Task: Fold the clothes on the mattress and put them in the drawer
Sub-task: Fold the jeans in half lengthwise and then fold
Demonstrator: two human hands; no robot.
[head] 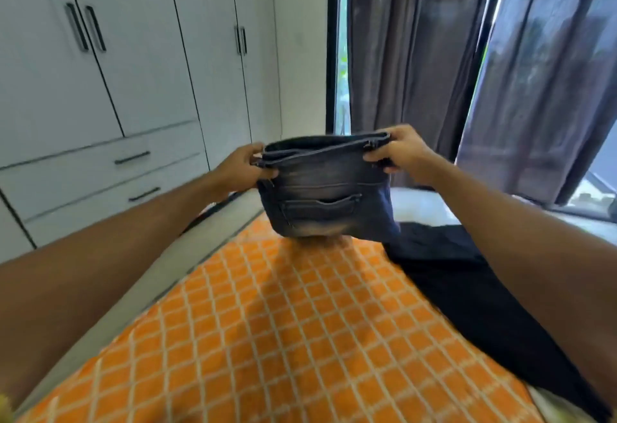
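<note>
A folded pair of faded blue jeans (325, 189) hangs in the air above the mattress (267, 322), which has an orange sheet with a white lattice pattern. My left hand (245, 168) grips the left end of the jeans' top edge. My right hand (400, 152) grips the right end. A dark navy garment (467, 295) lies spread on the right side of the mattress, under my right forearm. Two shut drawers (110, 175) with black handles sit at the bottom of the white wardrobe on the left.
White wardrobe doors (133, 38) with black handles fill the left wall. Grey curtains (467, 55) hang over a window behind the mattress. A narrow strip of floor runs between the mattress and the wardrobe.
</note>
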